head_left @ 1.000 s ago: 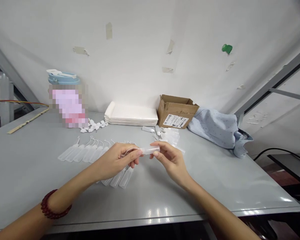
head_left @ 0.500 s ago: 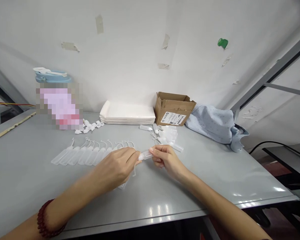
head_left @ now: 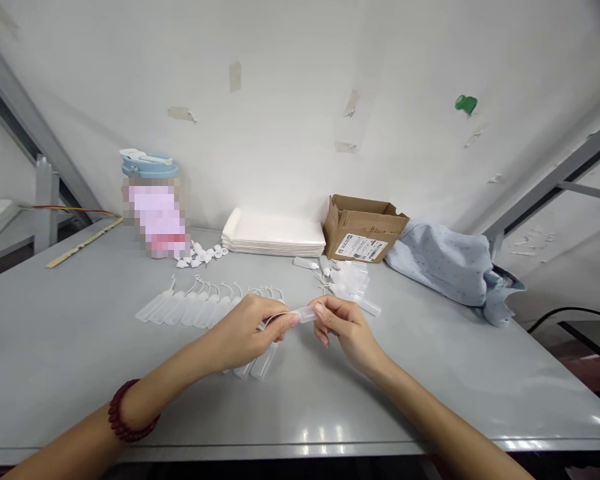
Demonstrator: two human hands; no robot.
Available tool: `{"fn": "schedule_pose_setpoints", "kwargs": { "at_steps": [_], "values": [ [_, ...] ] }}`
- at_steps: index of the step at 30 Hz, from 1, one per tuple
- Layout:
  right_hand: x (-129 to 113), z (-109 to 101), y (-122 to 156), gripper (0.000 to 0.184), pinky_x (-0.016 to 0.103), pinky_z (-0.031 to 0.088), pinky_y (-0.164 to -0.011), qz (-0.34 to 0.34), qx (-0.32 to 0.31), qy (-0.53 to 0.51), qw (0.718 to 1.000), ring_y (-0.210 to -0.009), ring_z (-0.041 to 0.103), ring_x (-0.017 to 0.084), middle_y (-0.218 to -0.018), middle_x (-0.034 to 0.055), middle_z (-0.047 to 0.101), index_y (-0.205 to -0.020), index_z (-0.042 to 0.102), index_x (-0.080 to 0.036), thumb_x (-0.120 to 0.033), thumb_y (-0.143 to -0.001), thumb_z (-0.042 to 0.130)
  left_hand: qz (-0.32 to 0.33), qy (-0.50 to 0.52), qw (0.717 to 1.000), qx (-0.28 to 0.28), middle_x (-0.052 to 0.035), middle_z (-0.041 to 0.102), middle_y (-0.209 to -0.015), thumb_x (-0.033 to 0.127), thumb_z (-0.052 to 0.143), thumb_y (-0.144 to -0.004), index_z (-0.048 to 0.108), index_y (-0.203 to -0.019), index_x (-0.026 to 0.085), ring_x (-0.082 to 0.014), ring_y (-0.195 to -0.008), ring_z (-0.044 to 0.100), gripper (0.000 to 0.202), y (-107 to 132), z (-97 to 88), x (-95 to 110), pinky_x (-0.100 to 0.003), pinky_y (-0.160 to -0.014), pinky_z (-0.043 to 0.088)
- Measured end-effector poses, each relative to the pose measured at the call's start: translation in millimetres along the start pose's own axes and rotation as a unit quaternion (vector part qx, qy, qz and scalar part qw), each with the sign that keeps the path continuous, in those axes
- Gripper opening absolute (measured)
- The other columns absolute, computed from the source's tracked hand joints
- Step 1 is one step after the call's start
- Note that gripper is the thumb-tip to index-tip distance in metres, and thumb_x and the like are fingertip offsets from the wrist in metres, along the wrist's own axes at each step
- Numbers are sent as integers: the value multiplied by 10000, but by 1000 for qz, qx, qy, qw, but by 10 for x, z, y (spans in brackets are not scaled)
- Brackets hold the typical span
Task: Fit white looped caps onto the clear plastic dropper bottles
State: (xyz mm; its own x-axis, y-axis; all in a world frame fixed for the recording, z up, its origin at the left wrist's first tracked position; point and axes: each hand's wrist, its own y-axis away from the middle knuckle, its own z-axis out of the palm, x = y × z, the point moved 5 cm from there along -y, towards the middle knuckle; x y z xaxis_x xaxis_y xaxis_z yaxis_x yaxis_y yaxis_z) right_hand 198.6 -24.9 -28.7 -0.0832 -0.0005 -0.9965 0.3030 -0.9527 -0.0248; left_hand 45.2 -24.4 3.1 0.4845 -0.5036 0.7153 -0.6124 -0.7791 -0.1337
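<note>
A small translucent plastic squeeze bottle (head_left: 307, 314) is stretched between my two hands above the table. My left hand (head_left: 265, 327) pinches its neck end, where a thin white tube curves back over the fingers. My right hand (head_left: 341, 327) grips the other end of the bottle between thumb and fingers. Behind and left of my left hand lies a row of similar bottles (head_left: 183, 311) with bent thin tubes. More bottles (head_left: 264, 363) lie below that hand, partly hidden by it. A loose pile of bottles (head_left: 350, 279) sits beyond my right hand.
Small white caps (head_left: 200, 255) are heaped at the back left, beside a blurred pink item (head_left: 155, 210). A stack of white padded envelopes (head_left: 275, 237) and an open cardboard box (head_left: 365, 230) stand against the wall. Pale blue cloth (head_left: 440, 263) lies right of the box.
My view has swung a little, so everything sits further right. My left hand has rolled over, bringing its thumb and the thin tube into sight. The right hand keeps its grip.
</note>
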Motion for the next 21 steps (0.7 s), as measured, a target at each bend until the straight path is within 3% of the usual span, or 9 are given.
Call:
{"fn": "schedule_pose_setpoints", "kwargs": {
  "at_steps": [4,7,10,13,15,17,21],
  "values": [
    [56,-16,-17,265,201,299,-359,37,-1,-55,998,-389,386,68,-468,-72,379,-770,614,-137,-400,-776,640,98,-65,992,37,6,513,-592,263,389,-933,577,-699,158,-119,-555,440,318,5,62,27,-244,-562,344],
    [59,-19,-23,260,202,324,-350,43,8,-72,996,-387,406,76,-467,-78,343,-751,605,-144,-400,-781,631,130,-77,987,64,-23,578,-672,202,395,-918,631,-841,148,-130,-597,490,254,-22,81,18,-247,-583,374],
    [-1,-56,-27,251,229,395,-413,0,38,-38,999,-464,498,108,-523,-51,428,-795,608,-160,-411,-799,608,106,-76,989,64,-57,652,-800,206,426,-897,655,-915,146,-147,-690,568,238,-81,-17,-78,-254,-645,428],
    [-130,-237,-30,246,281,468,-563,-113,132,95,980,-631,575,148,-669,-3,575,-996,610,-203,-381,-830,579,24,-141,983,114,-82,678,-957,242,432,-884,663,-958,160,-204,-883,600,256,-94,-365,-339,-317,-787,452],
    [-206,-400,-39,261,309,478,-653,-188,205,222,934,-734,582,166,-790,25,619,-1080,604,-229,-348,-854,551,-50,-238,956,161,-110,667,-1010,241,430,-871,659,-990,137,-256,-987,568,279,-39,-682,-587,-374,-863,425],
    [-241,-534,-76,253,330,465,-691,-245,255,365,861,-764,566,181,-855,48,636,-1083,627,-229,-314,-865,531,-141,-327,921,161,-136,659,-1003,241,433,-860,660,-1012,104,-280,-987,561,305,55,-953,-872,-367,-851,418],
    [-143,-694,-249,301,327,410,-647,-245,273,566,738,-758,527,211,-841,90,625,-1111,647,-193,-232,-896,440,-204,-351,900,160,-117,674,-887,294,476,-840,668,-1011,108,-272,-861,574,317,242,-1230,-1230,-313,-718,411]
  ]
}}
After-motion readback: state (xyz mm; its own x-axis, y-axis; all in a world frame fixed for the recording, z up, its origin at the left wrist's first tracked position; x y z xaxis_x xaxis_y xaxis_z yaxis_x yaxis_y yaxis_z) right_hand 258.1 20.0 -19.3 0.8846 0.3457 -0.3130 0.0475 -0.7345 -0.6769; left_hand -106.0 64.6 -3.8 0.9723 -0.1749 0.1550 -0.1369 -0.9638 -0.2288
